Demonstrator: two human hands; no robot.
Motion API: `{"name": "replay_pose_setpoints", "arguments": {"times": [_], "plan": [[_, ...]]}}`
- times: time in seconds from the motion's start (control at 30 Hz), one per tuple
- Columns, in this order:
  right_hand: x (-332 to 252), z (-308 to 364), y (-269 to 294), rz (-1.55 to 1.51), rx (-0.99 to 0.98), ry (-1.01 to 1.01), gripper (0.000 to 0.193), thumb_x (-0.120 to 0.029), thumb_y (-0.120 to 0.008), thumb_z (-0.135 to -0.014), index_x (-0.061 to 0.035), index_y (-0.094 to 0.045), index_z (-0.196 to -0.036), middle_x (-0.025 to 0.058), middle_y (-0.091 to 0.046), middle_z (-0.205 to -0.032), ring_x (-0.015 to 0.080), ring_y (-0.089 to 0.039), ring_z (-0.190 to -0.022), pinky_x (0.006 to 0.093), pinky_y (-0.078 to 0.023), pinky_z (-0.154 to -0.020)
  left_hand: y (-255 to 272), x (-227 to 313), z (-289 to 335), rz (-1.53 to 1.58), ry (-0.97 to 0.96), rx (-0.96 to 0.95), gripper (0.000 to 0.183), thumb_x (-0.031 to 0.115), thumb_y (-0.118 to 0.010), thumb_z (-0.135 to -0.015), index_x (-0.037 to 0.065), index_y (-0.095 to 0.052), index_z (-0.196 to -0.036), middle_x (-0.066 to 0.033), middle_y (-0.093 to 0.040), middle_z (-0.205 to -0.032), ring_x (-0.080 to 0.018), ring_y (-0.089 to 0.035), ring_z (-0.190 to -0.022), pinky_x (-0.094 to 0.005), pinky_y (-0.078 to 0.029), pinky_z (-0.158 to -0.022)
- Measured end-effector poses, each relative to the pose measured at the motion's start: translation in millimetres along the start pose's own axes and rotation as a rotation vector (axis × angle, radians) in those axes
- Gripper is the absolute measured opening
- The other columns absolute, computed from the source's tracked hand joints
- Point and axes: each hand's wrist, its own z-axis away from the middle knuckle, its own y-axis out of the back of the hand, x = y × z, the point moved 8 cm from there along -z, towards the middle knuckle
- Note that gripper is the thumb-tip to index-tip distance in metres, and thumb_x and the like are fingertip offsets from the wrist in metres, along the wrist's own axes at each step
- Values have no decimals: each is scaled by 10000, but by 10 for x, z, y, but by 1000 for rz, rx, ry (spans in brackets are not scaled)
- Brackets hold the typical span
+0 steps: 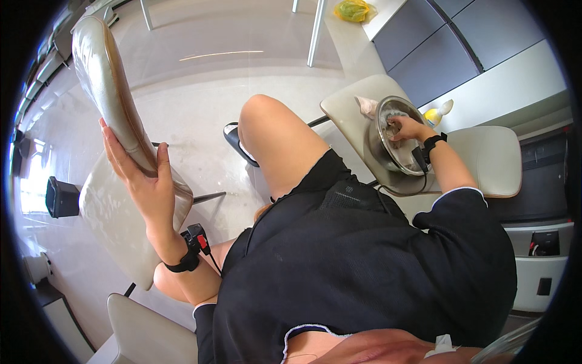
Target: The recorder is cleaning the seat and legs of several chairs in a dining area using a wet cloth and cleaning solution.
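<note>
On the left, my left hand (147,185) grips the edge of a pale, shiny chair backrest (100,73), thumb on one side and straight fingers on the other. The chair's seat (118,221) spreads below it. My right hand (407,128) reaches down into a round metal bowl (383,159), fingers curled on a greyish, crumpled cloth (393,113) that is partly hidden. The bowl stands on a second pale chair seat (350,104). A pinkish-white cloth (365,107) lies beside the bowl's rim.
A yellow spray bottle (434,115) stands behind the bowl near grey cabinets (433,54). A yellow-green plastic bag (353,10) lies on the floor at the far side. At left sits a black bin (61,197). Another pale chair (145,327) is near me at lower left.
</note>
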Motion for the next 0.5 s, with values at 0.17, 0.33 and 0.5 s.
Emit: {"name": "replay_pose_setpoints", "arguments": {"times": [0.17,0.33,0.5], "plan": [[-372,115,-155,195,-218,2,977,-211,-890,-662,-30,-417,-1498,172,-635,-1316,268,-630,-1172,383,-564,-879,-24,-34,12,-29,26,21,917,83,-731,-865,111,-191,-1605,-144,-247,-1645,-358,-249,-1503,-470,-234,-1204],[-493,139,580,76,-208,-189,392,-236,-855,-774,-23,-726,-1076,92,-733,-905,236,-715,-838,375,-597,-768,23,-77,67,-58,61,23,924,86,-732,-869,104,-177,-1606,-144,-247,-1644,-354,-243,-1503,-470,-237,-1202],[-1050,-374,1100,219,77,142,224,-231,-817,-811,-42,-760,-917,92,-744,-868,203,-703,-803,355,-565,-726,59,-126,119,-58,109,53,879,162,-718,-927,84,-172,-1612,-149,-217,-1653,-319,-254,-1506,-416,-249,-1201]]}}
